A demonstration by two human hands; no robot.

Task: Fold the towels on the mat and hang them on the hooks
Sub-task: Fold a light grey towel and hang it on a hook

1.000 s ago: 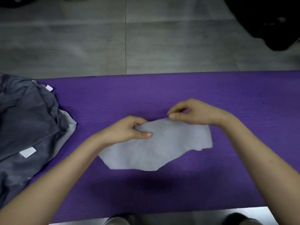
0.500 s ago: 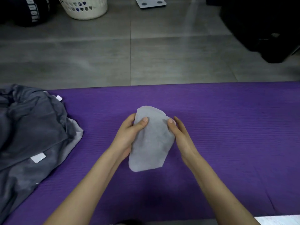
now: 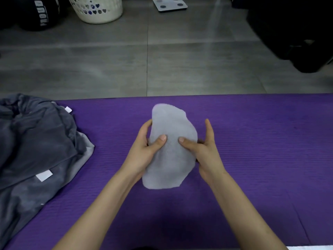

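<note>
A small pale grey towel [image 3: 171,123], folded into a narrow rounded shape, is held up over the middle of the purple mat [image 3: 252,141]. My left hand [image 3: 144,152] grips its left edge, thumb on the front and fingers behind. My right hand [image 3: 203,148] holds its right edge with the thumb pressed on the front; its other fingers are straight and point up beside the cloth. A heap of dark grey towels [image 3: 36,145] with white labels lies on the mat's left end. No hooks are in view.
Beyond the mat is grey tiled floor [image 3: 162,60]. A white laundry basket [image 3: 97,9] stands at the back left, next to a dark bag [image 3: 41,13]. A white bathroom scale [image 3: 169,4] lies at the back. Dark furniture [image 3: 297,33] fills the back right.
The pale towel lay spread on the mat with both hands pinching its top edge. It has since been folded narrower and lifted upright between both hands. The view tilted up.
</note>
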